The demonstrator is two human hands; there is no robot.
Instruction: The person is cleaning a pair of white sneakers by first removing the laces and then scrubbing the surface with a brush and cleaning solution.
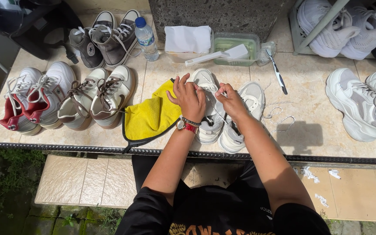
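Observation:
A pair of white sneakers lies on the tiled ledge [310, 130] in front of me. My left hand [189, 99], with a watch and bead bracelet at the wrist, rests on the left white sneaker [206, 126] with its fingers spread. The right white sneaker [249, 104] lies beside it. My right hand [230, 101] pinches a white shoelace [216, 90] at the left sneaker's top. A loose white lace [279, 116] trails on the tiles to the right. A yellow cloth [149, 115] lies just left of the sneakers.
Left: red-lined white sneakers [31, 102], brown-and-cream sneakers [96, 98], grey high-tops [105, 37], a water bottle [146, 38]. Back: a green tub [236, 43], a white brush [216, 55], folded white cloth [188, 39], a toothbrush [277, 72]. Right: chunky white sneakers [364, 104], a shoe rack [344, 26].

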